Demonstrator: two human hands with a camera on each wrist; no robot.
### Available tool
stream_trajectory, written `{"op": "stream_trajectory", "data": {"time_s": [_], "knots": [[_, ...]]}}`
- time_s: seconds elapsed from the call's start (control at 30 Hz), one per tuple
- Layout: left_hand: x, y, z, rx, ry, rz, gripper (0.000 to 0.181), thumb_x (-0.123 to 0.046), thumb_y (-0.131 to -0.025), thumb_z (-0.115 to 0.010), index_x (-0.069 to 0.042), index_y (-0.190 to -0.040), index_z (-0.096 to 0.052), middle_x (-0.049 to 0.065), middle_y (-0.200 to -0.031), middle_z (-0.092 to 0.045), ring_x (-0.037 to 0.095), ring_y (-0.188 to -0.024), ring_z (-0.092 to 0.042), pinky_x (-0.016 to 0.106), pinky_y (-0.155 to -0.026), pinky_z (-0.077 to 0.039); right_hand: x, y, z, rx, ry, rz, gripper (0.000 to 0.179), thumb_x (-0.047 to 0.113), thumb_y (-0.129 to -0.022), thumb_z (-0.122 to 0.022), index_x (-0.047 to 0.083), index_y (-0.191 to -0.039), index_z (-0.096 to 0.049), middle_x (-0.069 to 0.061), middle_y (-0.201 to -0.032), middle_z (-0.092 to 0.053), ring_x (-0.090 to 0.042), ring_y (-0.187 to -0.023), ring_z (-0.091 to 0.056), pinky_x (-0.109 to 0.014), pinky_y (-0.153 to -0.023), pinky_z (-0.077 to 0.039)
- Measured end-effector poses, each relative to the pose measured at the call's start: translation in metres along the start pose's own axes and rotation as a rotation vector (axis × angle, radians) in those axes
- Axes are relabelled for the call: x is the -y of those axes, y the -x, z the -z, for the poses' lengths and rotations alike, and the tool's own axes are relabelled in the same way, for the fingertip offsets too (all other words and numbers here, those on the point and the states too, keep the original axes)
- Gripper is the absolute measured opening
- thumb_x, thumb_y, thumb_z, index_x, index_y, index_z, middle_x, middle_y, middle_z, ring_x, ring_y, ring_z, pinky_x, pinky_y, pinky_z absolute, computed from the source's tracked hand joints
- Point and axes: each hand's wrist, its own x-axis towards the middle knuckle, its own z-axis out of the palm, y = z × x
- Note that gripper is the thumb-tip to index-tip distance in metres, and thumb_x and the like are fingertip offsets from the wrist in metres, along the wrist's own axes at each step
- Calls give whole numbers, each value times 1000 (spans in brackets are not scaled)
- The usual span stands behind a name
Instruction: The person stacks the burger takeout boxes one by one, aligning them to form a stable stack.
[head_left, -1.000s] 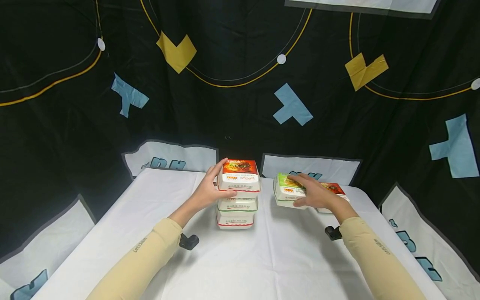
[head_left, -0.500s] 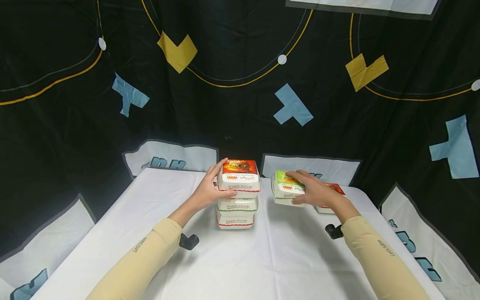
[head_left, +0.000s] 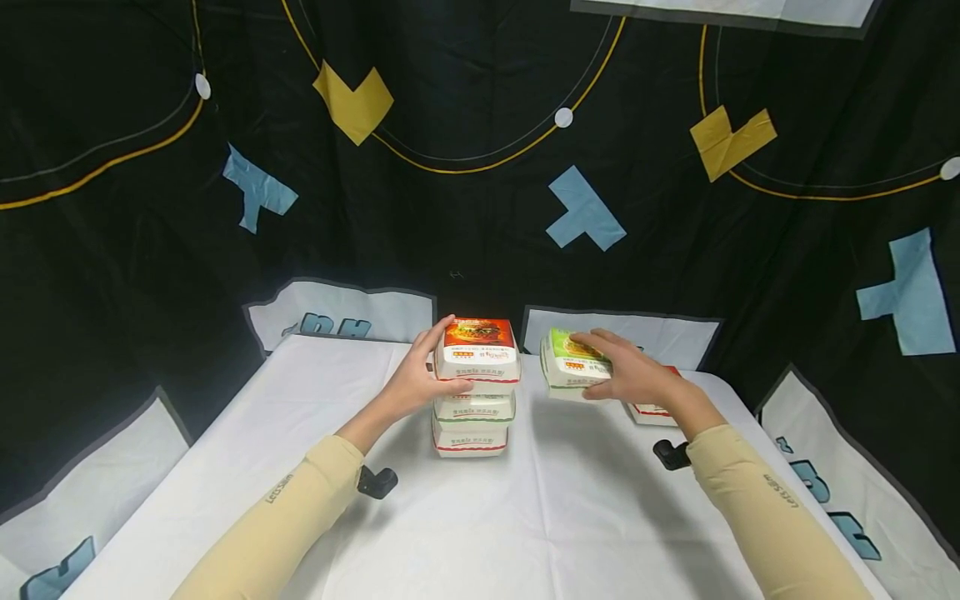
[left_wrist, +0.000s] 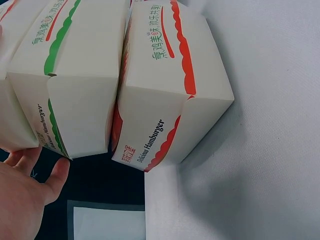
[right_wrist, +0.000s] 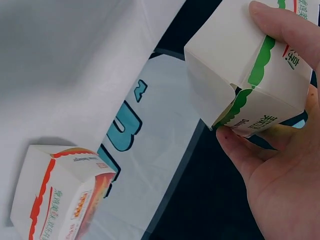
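Observation:
Three cardboard hamburger boxes stand stacked in mid-table in the head view. My left hand point(head_left: 411, 382) grips the red-topped box point(head_left: 477, 358) at the top, its thumb across the front. Below lie a green-trimmed box point(head_left: 476, 409) and a red-trimmed box point(head_left: 470, 442); the left wrist view shows the sides of the green-trimmed box point(left_wrist: 80, 95) and the red-trimmed box point(left_wrist: 155, 90). To the right, my right hand point(head_left: 633, 375) holds a green-topped hamburger box point(head_left: 564, 367) above the table. The right wrist view shows thumb and fingers on opposite sides of this green-topped box point(right_wrist: 235, 55).
Another red hamburger box point(head_left: 651, 414) sits on the white-covered table point(head_left: 465, 533) at right, partly behind my right hand; the right wrist view shows this red box point(right_wrist: 55, 195) more fully. A black curtain point(head_left: 450, 233) hangs beyond the table's far edge.
My right hand has lifted the green-topped box and moved it slightly left, away from the red box on the table. The left hand and the stack have stayed put.

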Motion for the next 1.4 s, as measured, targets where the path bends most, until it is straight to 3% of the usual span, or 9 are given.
{"op": "stream_trajectory", "data": {"time_s": [0.37, 0.6, 1.0, 1.23, 1.4], "knots": [[3, -1, 0, -1, 2, 7, 101, -21, -81, -84, -23, -161, -23, 17, -155, -32, 36, -138, -35, 57, -102, -48, 9, -2, 10, -13, 8, 33, 88, 34, -83, -81, 35, -156, -33, -13, -165, -25, -41, -140, -34, -58, -101, -44], [47, -18, -5, -27, -15, -26, 103, -34, -77, -87, -47, -156, -24, 6, -155, -33, 29, -136, -38, 53, -98, -52, 15, 0, 16, -35, 6, 79, 88, 32, -82, -82, 31, -156, -34, -14, -163, -27, -40, -136, -37, -53, -98, -46], [46, -19, -6, -29, -12, -26, 103, -32, -77, -88, -45, -157, -24, 6, -154, -35, 29, -136, -38, 48, -96, -55, 21, -1, 20, -54, 4, 95, 88, 33, -83, -81, 32, -157, -33, -11, -163, -28, -36, -133, -40, -55, -99, -46], [48, -19, -5, -24, 4, -24, 104, -30, -77, -88, -45, -157, -23, 6, -154, -34, 29, -135, -38, 51, -97, -53, 25, -1, 23, -59, -11, 126, 89, 37, -83, -81, 33, -157, -32, -7, -161, -30, -33, -129, -42, -49, -95, -47], [47, -20, -5, -13, 10, -20, 105, -24, -79, -86, -37, -160, -20, 11, -157, -31, 33, -137, -37, 54, -99, -51, 29, -1, 27, -56, -8, 128, 89, 38, -83, -80, 35, -157, -30, -4, -161, -30, -31, -127, -42, -47, -93, -46]]}}
